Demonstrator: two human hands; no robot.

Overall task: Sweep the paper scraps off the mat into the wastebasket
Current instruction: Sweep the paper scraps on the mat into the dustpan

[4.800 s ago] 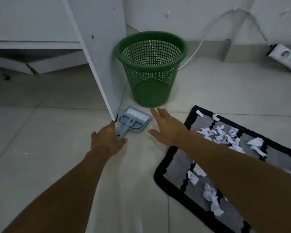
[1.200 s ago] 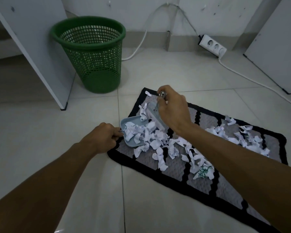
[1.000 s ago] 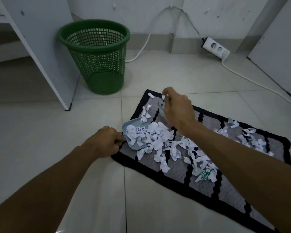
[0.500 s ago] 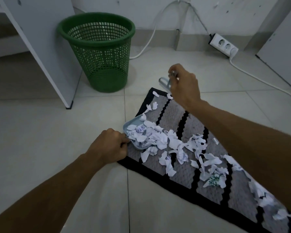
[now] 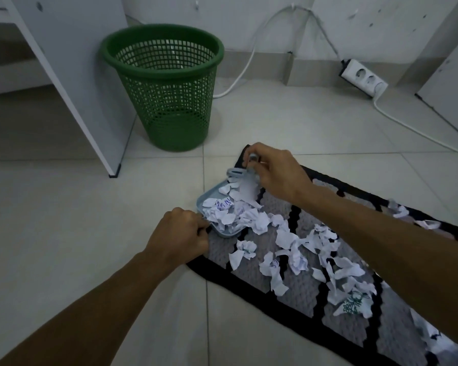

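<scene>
A grey mat with black stripes and border (image 5: pixel 299 293) lies on the tiled floor, strewn with several white paper scraps (image 5: pixel 294 253). My left hand (image 5: pixel 179 235) grips the handle of a small light-blue dustpan (image 5: pixel 209 199) resting on the mat's left end, piled with scraps. My right hand (image 5: pixel 274 171) holds a small blue hand brush (image 5: pixel 242 178) at the pan's far edge, bristles down among the scraps. The green mesh wastebasket (image 5: pixel 164 88) stands upright on the floor beyond the pan, to the left.
A white furniture panel (image 5: pixel 74 75) stands just left of the wastebasket. A white power strip (image 5: pixel 364 80) and its cables (image 5: pixel 407 125) run along the far wall and right floor. Another white panel (image 5: pixel 450 85) is at the right edge.
My right hand has come back down from above the mat's far corner, bringing the brush to the dustpan's far edge. The pan stays put in my left hand.
</scene>
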